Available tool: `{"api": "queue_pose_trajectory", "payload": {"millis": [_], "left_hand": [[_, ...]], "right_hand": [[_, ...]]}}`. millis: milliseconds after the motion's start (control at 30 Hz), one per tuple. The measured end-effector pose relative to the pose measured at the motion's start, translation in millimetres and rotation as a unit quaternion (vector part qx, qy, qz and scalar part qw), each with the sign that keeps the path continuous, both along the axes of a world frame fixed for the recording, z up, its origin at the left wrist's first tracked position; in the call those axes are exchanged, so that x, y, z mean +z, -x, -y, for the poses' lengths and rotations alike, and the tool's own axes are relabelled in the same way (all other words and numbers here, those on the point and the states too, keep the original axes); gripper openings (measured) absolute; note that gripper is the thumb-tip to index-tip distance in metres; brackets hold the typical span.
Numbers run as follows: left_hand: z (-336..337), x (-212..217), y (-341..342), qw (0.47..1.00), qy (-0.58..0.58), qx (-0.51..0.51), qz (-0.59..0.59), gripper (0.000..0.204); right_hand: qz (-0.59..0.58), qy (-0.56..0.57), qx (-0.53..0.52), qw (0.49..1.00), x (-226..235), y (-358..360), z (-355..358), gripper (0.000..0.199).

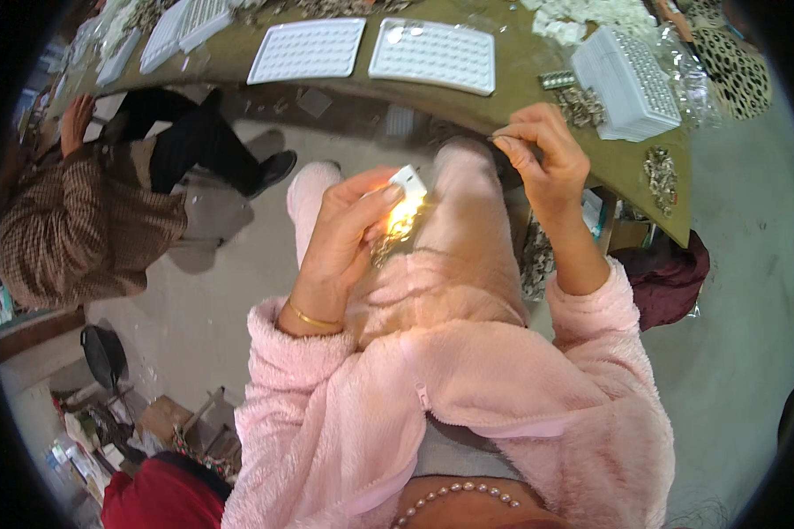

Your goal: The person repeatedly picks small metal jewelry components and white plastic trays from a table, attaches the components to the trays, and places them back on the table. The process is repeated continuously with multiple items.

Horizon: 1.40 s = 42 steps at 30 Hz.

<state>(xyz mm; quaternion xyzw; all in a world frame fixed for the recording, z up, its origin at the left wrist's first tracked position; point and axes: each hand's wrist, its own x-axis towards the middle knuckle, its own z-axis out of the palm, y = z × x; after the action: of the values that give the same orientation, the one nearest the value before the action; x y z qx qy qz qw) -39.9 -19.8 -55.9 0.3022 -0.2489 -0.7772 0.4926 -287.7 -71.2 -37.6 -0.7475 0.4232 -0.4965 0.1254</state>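
Note:
A small white battery box is held between the thumb and fingers of my left hand, above my lap. Beside it glows a bundle of warm yellow string lights, its lower end dangling below the fingers. My right hand is raised near the table edge, thumb and forefinger pinched together. Something small and dark shows at those fingertips, too small to name. Closest to that hand on the table are a heap of small wire bundles and a stack of white trays.
Two white trays with rows of round wells lie on the olive table. More bundles sit near its right corner. A person in a brown checked jacket sits at left. A dark red cloth hangs at right.

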Motion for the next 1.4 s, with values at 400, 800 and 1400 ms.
{"api": "queue_pose_trajectory", "payload": {"millis": [400,800,1400], "left_hand": [[-7,11,-13,0.997,0.063,-0.012,0.043,0.019],[-5,17,-9,0.997,0.045,-0.002,0.057,0.026],[19,13,-8,0.979,0.095,-0.057,-0.174,0.037]], "right_hand": [[0.063,-0.200,0.286,0.935,34,-60,-12,0.009],[0.145,-0.288,0.274,0.906,28,-62,-13,0.005],[-0.383,0.116,-0.129,0.907,39,21,51,0.019]]}}
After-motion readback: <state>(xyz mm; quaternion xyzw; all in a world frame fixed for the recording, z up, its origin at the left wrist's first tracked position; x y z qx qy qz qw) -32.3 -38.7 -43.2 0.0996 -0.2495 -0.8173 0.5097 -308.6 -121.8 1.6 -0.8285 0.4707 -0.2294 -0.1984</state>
